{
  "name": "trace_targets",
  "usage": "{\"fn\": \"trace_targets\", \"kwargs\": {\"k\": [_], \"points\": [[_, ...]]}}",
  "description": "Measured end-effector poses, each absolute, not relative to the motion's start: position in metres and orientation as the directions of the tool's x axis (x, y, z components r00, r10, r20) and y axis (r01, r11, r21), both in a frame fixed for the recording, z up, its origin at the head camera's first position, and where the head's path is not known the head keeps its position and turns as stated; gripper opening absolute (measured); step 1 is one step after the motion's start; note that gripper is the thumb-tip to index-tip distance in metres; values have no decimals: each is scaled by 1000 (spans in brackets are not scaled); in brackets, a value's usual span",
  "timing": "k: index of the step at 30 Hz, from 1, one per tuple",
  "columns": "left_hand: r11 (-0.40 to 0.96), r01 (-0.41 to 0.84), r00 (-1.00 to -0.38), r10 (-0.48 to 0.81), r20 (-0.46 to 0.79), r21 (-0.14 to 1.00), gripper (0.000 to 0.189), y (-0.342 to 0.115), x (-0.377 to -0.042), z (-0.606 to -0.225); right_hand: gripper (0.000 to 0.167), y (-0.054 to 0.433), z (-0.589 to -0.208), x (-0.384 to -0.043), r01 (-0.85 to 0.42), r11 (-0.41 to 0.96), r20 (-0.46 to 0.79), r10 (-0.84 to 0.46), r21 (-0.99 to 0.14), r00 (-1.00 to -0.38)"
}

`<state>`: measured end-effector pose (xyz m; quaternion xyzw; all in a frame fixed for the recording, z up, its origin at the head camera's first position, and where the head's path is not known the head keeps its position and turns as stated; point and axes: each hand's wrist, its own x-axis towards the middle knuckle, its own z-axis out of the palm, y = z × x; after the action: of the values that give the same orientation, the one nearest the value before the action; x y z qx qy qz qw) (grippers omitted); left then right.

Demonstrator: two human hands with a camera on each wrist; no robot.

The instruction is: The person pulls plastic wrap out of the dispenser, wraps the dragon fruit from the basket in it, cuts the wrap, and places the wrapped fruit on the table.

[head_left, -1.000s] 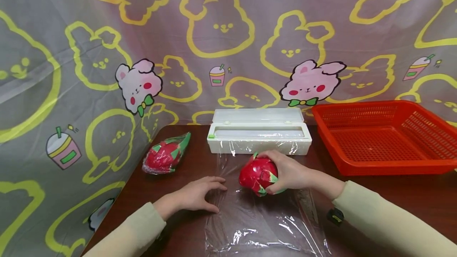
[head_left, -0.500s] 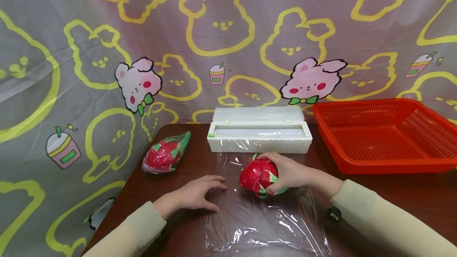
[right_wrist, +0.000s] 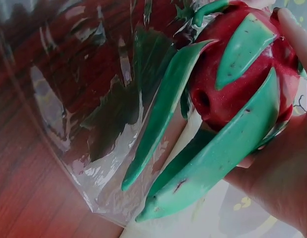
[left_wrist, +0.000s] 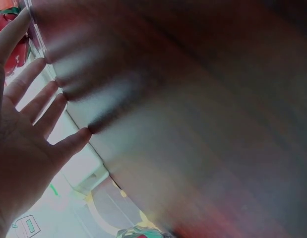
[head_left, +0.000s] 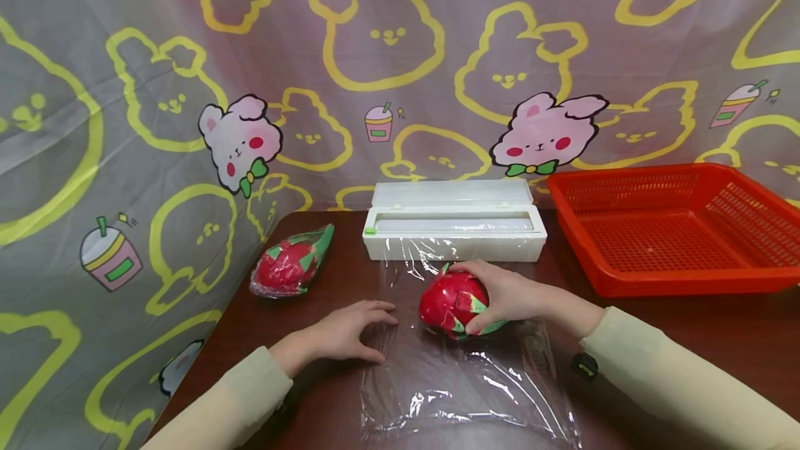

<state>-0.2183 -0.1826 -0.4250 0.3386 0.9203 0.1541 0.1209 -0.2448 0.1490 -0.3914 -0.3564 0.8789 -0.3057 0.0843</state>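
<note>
A red dragon fruit (head_left: 445, 304) with green scales sits on a sheet of cling film (head_left: 450, 384) spread over the table. My right hand (head_left: 509, 297) grips it from the right, thumb in front and fingers behind. In the right wrist view, long green scales of the dragon fruit (right_wrist: 237, 64) reach out over the clear film (right_wrist: 49, 104). My left hand (head_left: 344, 333) rests at the film's left edge with fingers spread and nothing held. The left wrist view shows the fingertips of that hand (left_wrist: 24, 134) against the dark tabletop.
A white cling film dispenser (head_left: 456, 248), lid raised, stands at the back; the film runs out of it towards me. Left of it lies another dragon fruit (head_left: 287, 266), wrapped in film. A red plastic basket (head_left: 687, 283) is at the right. Patterned cloth (head_left: 437, 61) hangs behind.
The head view has tilted down a little, so everything sits slightly higher in the frame. Both hands and the dragon fruit have kept nearly the same place.
</note>
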Motion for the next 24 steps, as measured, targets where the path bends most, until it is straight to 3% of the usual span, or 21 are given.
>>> {"fn": "trace_targets", "kwargs": {"k": [24], "points": [[736,567,-749,647,-141,369,57,-182,-216,-420,103,164,-379,-235,-528,587,76,-622,-614,-779]]}}
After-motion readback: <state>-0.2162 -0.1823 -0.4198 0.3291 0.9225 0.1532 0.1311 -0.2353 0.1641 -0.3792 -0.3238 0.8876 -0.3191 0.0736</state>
